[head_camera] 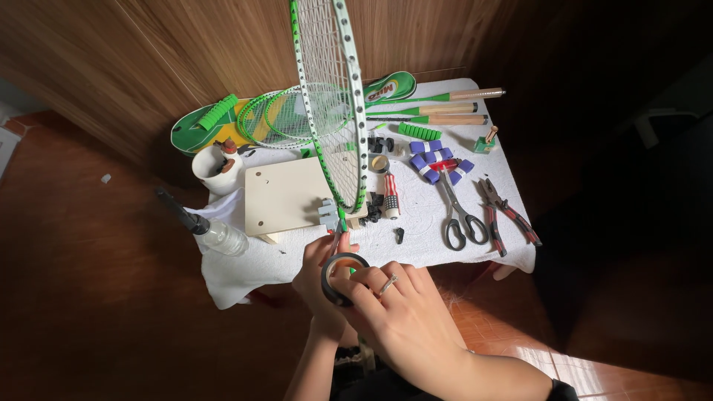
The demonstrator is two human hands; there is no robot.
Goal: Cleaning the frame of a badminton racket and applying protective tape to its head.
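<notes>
A green and white badminton racket [332, 96] stands upright, its head rising out of the top of the view and its shaft running down between my hands. My left hand [321, 273] grips the lower shaft near the throat. My right hand [405, 315] holds a black roll of tape [341, 278] against the shaft, fingers curled over the roll. The handle below is hidden by my hands.
A small table under a white cloth [416, 223] carries a pale wooden board [286, 194], scissors [458, 212], red-handled pliers [505, 215], purple grip rolls [434, 160], a white cup [217, 169], two more green rackets [290, 115] and a clear bottle [215, 234]. Wood-panelled wall behind, reddish floor around.
</notes>
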